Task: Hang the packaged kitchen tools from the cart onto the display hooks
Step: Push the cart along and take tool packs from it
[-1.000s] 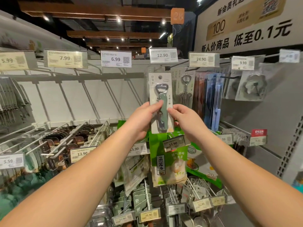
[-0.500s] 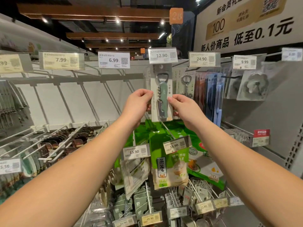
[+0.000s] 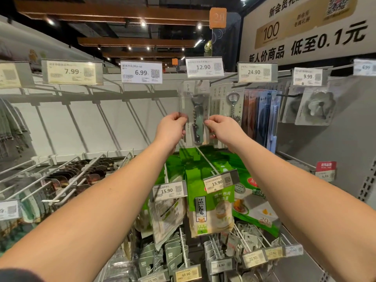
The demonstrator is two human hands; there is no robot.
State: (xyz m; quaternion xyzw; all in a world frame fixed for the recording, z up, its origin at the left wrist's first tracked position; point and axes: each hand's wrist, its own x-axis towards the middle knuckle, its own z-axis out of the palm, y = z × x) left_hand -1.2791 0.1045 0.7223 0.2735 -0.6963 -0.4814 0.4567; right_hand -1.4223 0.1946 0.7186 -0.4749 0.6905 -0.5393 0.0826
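Observation:
A packaged green bottle opener [image 3: 197, 110] on a white card hangs upright under the 12.90 price tag [image 3: 204, 67]. My left hand [image 3: 172, 129] pinches the card's left edge and my right hand [image 3: 220, 127] pinches its right edge. The card's top sits just below the tag, at the display hook; I cannot tell whether the hole is on the hook. The cart is out of view.
Empty white hooks [image 3: 67, 110] run along the top row at left. Packaged openers [image 3: 234, 102] and blue packs [image 3: 262, 112] hang at right. Green bags [image 3: 209, 200] with 15.90 tags [image 3: 169, 190] hang below my hands. More tagged hooks fill the lower rows.
Both hands lifted the packaged opener upward and away from me, from chest height in front of the green bags to right under the 12.90 tag.

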